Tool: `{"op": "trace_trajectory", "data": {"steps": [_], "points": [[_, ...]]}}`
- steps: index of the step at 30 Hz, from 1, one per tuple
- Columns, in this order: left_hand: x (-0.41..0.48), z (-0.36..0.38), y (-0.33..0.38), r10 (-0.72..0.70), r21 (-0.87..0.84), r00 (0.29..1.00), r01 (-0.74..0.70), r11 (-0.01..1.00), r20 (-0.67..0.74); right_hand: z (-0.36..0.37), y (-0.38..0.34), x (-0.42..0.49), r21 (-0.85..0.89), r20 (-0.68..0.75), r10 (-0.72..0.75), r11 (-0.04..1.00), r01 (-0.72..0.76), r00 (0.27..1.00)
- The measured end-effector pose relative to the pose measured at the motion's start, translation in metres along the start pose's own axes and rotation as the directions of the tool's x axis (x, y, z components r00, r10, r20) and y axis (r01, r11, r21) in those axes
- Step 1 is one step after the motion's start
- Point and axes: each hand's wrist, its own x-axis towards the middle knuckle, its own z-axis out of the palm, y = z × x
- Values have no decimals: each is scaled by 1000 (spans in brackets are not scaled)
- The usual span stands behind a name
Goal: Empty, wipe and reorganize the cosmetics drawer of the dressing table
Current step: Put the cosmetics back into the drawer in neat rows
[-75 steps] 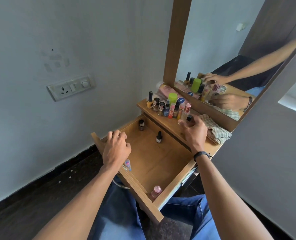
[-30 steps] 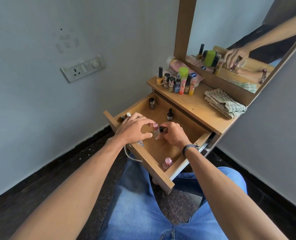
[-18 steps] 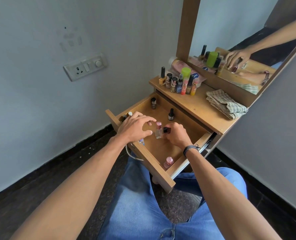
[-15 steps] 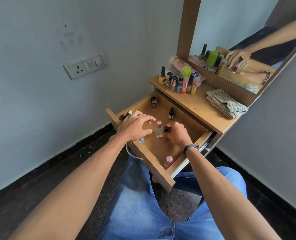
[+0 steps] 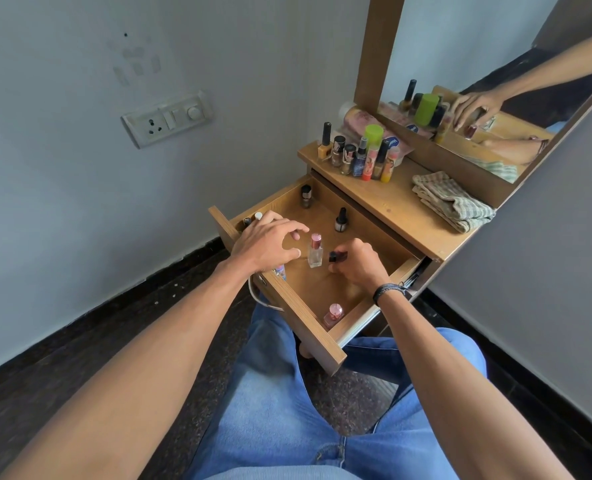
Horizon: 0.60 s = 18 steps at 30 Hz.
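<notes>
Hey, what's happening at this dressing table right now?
A person sits at the open drawer. Their right hand pinches a small black-capped item inside it, beside an upright clear bottle with a pink cap; the left hand hovers open on its other side. A row of cosmetics stands on the tabletop, near a folded cloth.

The drawer (image 5: 308,329) stands open below the front edge of the surface (image 5: 402,206), over the person's lap. In its middle a square bottle (image 5: 315,252) stands upright between the hands: the left hand (image 5: 266,244) just to its left, above the drawer's left wall, the right hand (image 5: 356,263) just to its right with a capped item (image 5: 336,256) in its grip. A far-corner bottle (image 5: 306,195) stands at the back left, a back-wall bottle (image 5: 340,221) near the rear wall, a near-corner bottle (image 5: 332,315) at the front right. On the surface, a row of bottles (image 5: 360,157) stands at the left end, a tube (image 5: 356,119) lies behind it against the mirror (image 5: 460,64), and a folded cloth (image 5: 454,202) lies at the right end.
</notes>
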Motion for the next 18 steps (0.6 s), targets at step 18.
{"op": "trace_trajectory", "data": {"steps": [18], "points": [[0, -3, 3, 3, 15, 998, -4, 1000, 65, -28, 7, -31, -347, 426, -83, 905, 247, 901]]}}
